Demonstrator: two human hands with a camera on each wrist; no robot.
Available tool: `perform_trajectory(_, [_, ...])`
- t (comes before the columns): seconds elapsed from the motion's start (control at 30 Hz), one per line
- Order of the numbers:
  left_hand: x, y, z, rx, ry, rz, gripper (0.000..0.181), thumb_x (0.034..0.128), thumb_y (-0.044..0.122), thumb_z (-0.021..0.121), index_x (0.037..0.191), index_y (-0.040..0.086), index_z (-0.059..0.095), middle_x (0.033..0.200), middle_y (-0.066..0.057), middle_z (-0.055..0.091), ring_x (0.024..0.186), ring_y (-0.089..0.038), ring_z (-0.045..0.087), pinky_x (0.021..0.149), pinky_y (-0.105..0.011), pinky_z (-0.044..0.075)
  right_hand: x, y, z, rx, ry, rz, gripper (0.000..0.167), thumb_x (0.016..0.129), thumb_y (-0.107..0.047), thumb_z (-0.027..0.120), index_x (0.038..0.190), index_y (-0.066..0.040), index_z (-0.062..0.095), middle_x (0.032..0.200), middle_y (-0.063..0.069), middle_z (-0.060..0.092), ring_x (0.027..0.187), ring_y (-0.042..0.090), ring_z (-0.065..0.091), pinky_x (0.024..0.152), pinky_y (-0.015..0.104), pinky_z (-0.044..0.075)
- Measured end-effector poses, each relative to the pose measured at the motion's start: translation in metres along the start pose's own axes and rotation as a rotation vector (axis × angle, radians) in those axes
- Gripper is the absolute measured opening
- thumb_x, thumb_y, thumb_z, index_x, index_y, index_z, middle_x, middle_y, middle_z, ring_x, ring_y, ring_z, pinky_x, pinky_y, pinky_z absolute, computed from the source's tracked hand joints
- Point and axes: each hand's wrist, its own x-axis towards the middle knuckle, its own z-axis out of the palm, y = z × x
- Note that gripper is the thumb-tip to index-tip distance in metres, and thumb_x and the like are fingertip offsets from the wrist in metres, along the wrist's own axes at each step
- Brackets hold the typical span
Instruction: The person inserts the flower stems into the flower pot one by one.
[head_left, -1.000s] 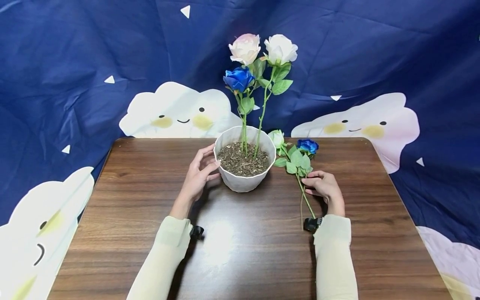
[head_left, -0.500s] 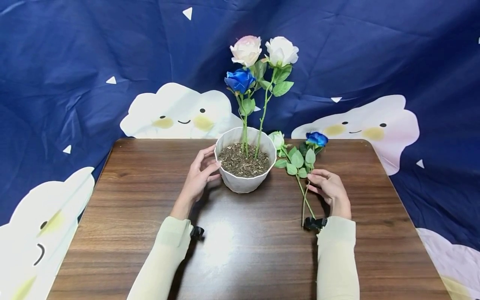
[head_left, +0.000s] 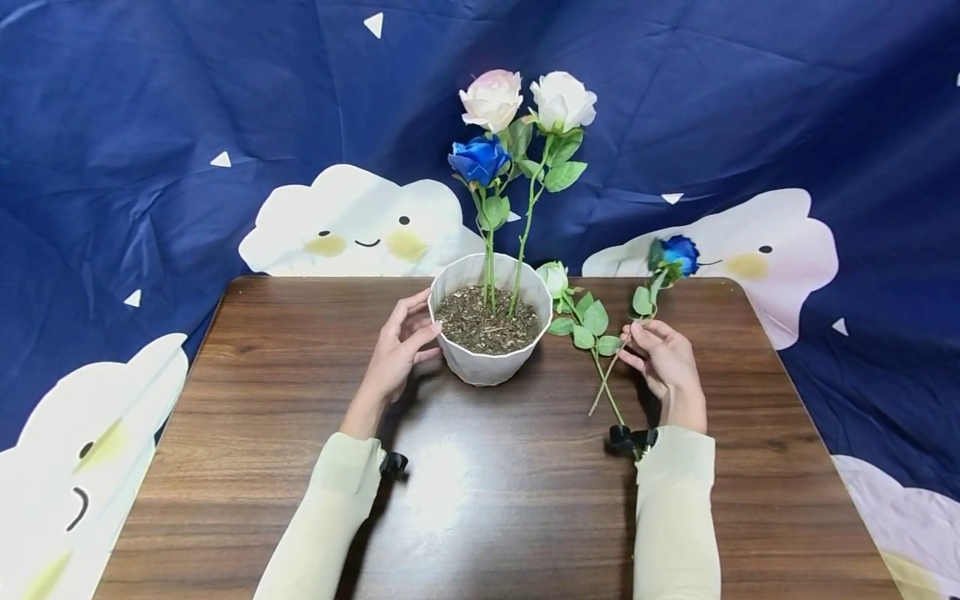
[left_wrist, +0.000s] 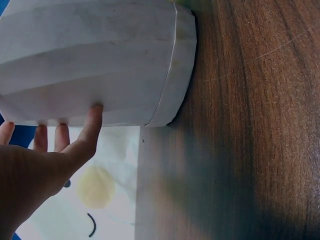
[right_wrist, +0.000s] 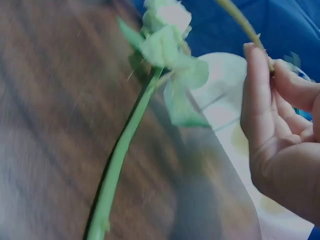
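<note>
A white pot [head_left: 487, 367] of soil holds three upright artificial roses: a pale pink rose [head_left: 491, 100], a white rose [head_left: 562, 102] and a blue rose [head_left: 478, 160]. My left hand [head_left: 401, 346] touches the pot's left side; in the left wrist view the thumb and fingertips rest on its pale outer wall [left_wrist: 90, 65]. Between thumb and fingers, my right hand [head_left: 666, 360] pinches the stem of a second blue rose [head_left: 680, 255], held raised and tilted, bloom to the upper right. A greenish-white rose [head_left: 555, 279] lies on the table beside the pot, its stem [right_wrist: 120, 150] close below the right hand.
The brown wooden table [head_left: 285, 400] ends at a far edge just behind the pot. Behind it hangs a dark blue cloth [head_left: 150, 100] printed with smiling clouds. Black wrist cameras are worn on both wrists.
The right hand has lifted the second blue rose off the lying rose, its bloom swinging up and to the right. The left hand and the pot have stayed in place.
</note>
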Motion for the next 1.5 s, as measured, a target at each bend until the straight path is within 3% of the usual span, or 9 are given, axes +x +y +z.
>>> perform_trajectory(0.23, [0.000, -0.001, 0.000, 0.001, -0.003, -0.004, 0.058, 0.0963, 0.008, 0.063, 0.151, 0.014, 0.045, 0.148, -0.016, 0.044, 0.124, -0.032, 0.052, 0.096, -0.069, 0.045, 0.002, -0.007, 0.010, 0.226, 0.014, -0.106, 0.015, 0.099, 0.007, 0.057, 0.104, 0.002, 0.070, 0.090, 0.011, 0.071, 0.078, 0.017, 0.070, 0.065, 0.032, 0.062])
perform_trajectory(0.5, [0.001, -0.001, -0.001, 0.000, 0.002, -0.005, 0.058, 0.0959, 0.008, 0.064, 0.151, 0.015, 0.046, 0.147, -0.014, 0.045, 0.125, -0.033, 0.052, 0.095, -0.068, 0.047, 0.004, -0.016, 0.025, 0.373, -0.041, -0.213, 0.012, 0.099, 0.006, 0.055, 0.103, 0.008, 0.066, 0.088, 0.016, 0.070, 0.076, 0.021, 0.068, 0.066, 0.034, 0.062])
perform_trajectory(0.97, [0.000, 0.000, 0.000, -0.004, -0.005, -0.006, 0.058, 0.0964, 0.008, 0.063, 0.152, 0.013, 0.044, 0.150, -0.018, 0.043, 0.126, -0.035, 0.051, 0.096, -0.070, 0.045, 0.008, -0.037, 0.058, 0.383, -0.070, -0.323, 0.008, 0.097, 0.004, 0.060, 0.099, 0.007, 0.067, 0.087, 0.017, 0.068, 0.074, 0.024, 0.071, 0.064, 0.036, 0.062])
perform_trajectory(1.5, [0.000, 0.001, 0.000, -0.001, -0.003, -0.010, 0.058, 0.0968, 0.007, 0.062, 0.152, 0.013, 0.044, 0.148, -0.017, 0.044, 0.126, -0.035, 0.051, 0.096, -0.069, 0.046, 0.007, -0.054, 0.091, 0.333, -0.140, -0.361, 0.011, 0.095, 0.002, 0.063, 0.105, 0.005, 0.066, 0.089, 0.017, 0.069, 0.077, 0.025, 0.072, 0.060, 0.039, 0.062])
